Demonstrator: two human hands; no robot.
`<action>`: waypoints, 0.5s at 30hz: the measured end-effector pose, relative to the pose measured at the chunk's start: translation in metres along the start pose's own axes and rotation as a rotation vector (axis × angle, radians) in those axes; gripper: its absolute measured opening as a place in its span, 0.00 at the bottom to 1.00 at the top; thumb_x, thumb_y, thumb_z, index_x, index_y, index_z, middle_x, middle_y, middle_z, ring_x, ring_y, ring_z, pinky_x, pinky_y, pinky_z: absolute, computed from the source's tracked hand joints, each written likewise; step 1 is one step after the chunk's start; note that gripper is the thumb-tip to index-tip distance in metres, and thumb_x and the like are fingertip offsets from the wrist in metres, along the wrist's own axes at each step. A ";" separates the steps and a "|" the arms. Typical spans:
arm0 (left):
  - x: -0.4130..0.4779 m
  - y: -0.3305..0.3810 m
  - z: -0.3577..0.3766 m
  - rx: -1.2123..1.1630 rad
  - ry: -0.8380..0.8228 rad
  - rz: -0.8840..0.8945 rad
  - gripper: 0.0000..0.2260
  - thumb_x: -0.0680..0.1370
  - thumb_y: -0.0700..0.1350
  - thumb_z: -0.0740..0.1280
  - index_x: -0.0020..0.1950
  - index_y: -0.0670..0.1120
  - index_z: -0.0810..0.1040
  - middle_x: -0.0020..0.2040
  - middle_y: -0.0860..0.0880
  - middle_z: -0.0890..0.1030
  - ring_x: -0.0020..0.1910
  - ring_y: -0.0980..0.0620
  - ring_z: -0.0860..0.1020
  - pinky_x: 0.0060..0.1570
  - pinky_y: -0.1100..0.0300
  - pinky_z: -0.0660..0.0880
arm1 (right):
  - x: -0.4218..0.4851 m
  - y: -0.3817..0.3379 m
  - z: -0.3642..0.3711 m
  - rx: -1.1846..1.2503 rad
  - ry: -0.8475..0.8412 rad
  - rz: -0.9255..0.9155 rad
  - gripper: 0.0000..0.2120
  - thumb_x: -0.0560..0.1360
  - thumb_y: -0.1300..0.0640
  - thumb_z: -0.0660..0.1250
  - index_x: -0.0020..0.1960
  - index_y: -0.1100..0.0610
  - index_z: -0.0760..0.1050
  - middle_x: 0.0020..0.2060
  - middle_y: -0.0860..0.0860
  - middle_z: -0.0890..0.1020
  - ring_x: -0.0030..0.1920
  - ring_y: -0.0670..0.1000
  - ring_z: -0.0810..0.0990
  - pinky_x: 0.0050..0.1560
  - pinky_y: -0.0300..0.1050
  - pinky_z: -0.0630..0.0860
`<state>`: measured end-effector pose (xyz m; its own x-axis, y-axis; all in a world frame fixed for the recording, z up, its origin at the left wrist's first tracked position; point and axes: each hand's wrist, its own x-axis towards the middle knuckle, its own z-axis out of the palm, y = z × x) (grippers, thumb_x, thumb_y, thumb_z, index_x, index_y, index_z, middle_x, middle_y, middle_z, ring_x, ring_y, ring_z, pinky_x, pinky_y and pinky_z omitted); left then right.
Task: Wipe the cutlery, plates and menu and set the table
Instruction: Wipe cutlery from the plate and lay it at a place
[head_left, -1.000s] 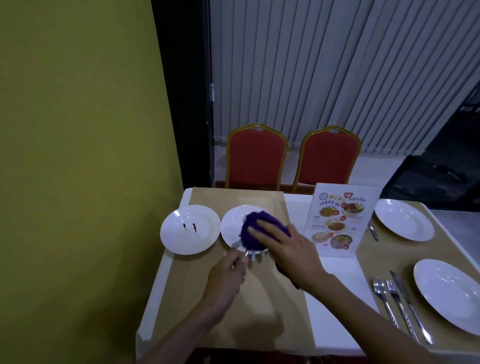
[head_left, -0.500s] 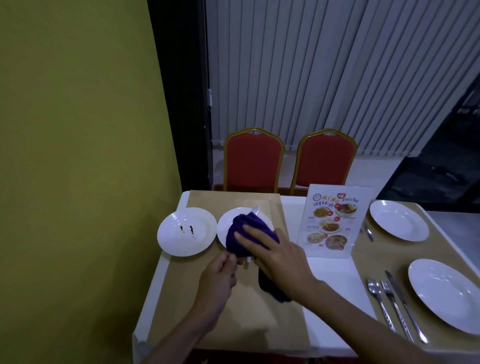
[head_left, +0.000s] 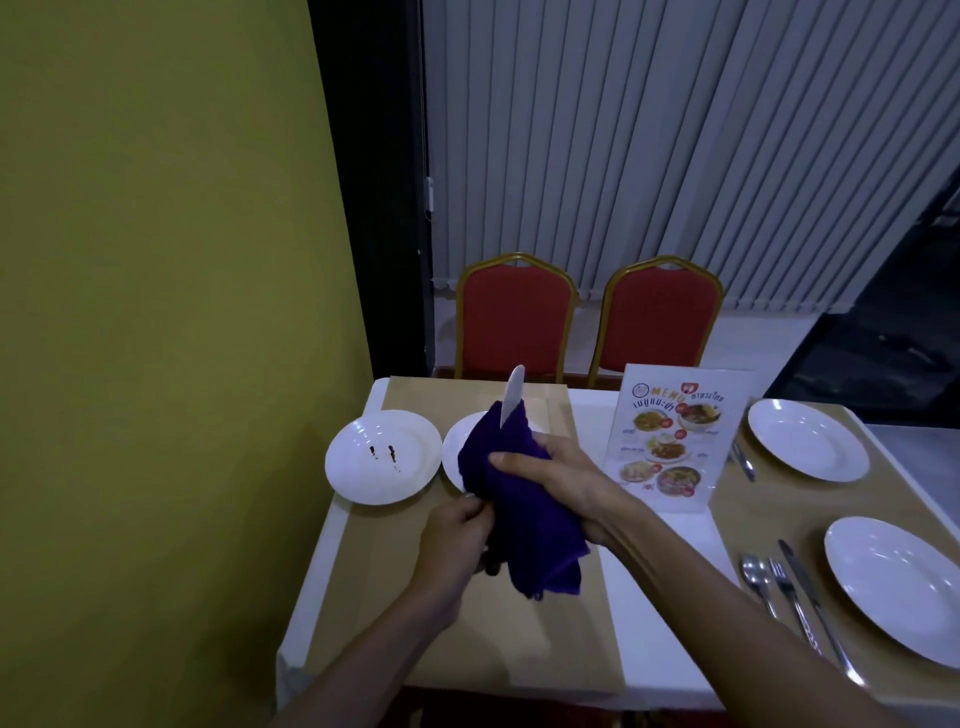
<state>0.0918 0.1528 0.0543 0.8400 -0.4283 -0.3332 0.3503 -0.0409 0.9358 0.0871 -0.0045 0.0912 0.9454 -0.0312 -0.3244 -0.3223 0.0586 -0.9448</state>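
step: wiping knife | right hand (head_left: 566, 483) clenches purple cloth (head_left: 519, 499) around silver table knife (head_left: 511, 397), blade tip poking above white plate (head_left: 454, 457) | left hand (head_left: 454, 540) pinches handle end, steadying it, over counter (head_left: 467, 644)

Two red-padded chairs with gold metal frames (head_left: 519, 317) (head_left: 657, 319) stand side by side behind the table (head_left: 467, 623), grey vertical blinds (head_left: 649, 145) behind them, an olive-yellow wall (head_left: 156, 260) left.

Both hands, left hand (head_left: 457, 540) and right hand (head_left: 563, 480), closed, fingers (head_left: 511, 460) curled.
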 end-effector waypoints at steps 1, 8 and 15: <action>0.001 0.002 -0.002 -0.007 -0.048 -0.033 0.09 0.83 0.42 0.61 0.55 0.40 0.79 0.46 0.39 0.82 0.39 0.44 0.78 0.37 0.55 0.76 | 0.000 0.002 0.002 -0.028 0.050 -0.035 0.18 0.71 0.52 0.76 0.58 0.55 0.79 0.48 0.55 0.86 0.49 0.58 0.85 0.49 0.55 0.83; 0.031 0.044 -0.017 -0.088 0.151 0.165 0.09 0.78 0.46 0.68 0.58 0.53 0.81 0.57 0.56 0.81 0.57 0.57 0.78 0.53 0.58 0.78 | -0.004 0.004 0.008 -0.336 0.262 -0.156 0.16 0.73 0.42 0.72 0.49 0.53 0.80 0.39 0.52 0.86 0.39 0.55 0.85 0.45 0.57 0.83; 0.067 0.076 -0.020 -0.171 0.275 0.175 0.04 0.74 0.41 0.73 0.44 0.50 0.83 0.46 0.53 0.84 0.50 0.56 0.79 0.47 0.61 0.73 | -0.006 0.016 0.007 -0.295 0.122 -0.082 0.18 0.71 0.44 0.74 0.53 0.56 0.80 0.43 0.55 0.86 0.42 0.58 0.86 0.49 0.60 0.83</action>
<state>0.1830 0.1390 0.1007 0.9653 -0.1556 -0.2097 0.2356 0.1729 0.9564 0.0766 0.0040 0.0784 0.9618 -0.1446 -0.2325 -0.2620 -0.2402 -0.9347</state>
